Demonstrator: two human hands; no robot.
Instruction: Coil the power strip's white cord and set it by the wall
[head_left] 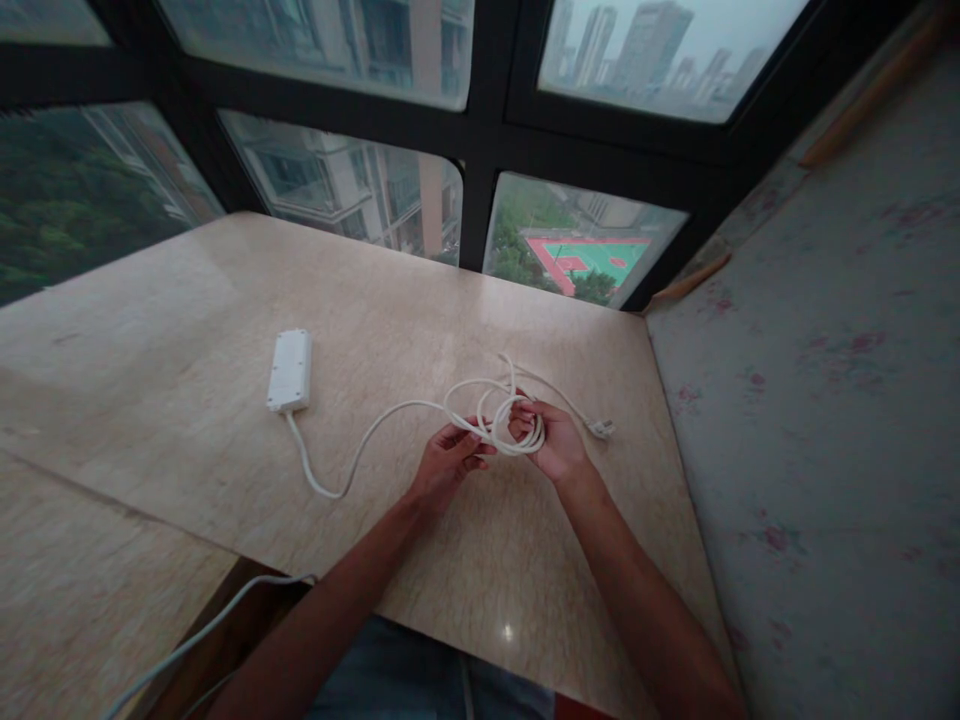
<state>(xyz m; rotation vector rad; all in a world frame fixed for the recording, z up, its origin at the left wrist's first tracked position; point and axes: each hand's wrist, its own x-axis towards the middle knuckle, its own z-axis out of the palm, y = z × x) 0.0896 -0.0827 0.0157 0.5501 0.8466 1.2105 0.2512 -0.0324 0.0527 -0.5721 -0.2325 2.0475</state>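
A white power cord [517, 447] is gathered in several loose loops between my two hands, above the stone sill. My left hand [450, 458] pinches the left side of the loops. On the other side, my right hand [551, 435] has its fingers curled round the coil. To the right of that hand lies the cord's plug [601, 429], with its prongs pointing right. From the loops the cord runs left in a wavy line to a white power strip [290, 371], which rests on the sill with a plain, screwed face up.
The beige stone sill [225, 430] stretches below dark-framed windows [480, 150]. A flower-patterned wall [780, 430] bounds the right side. At the lower left, another pale cable [202, 635] crosses a dark gap by the sill's edge, near my left forearm.
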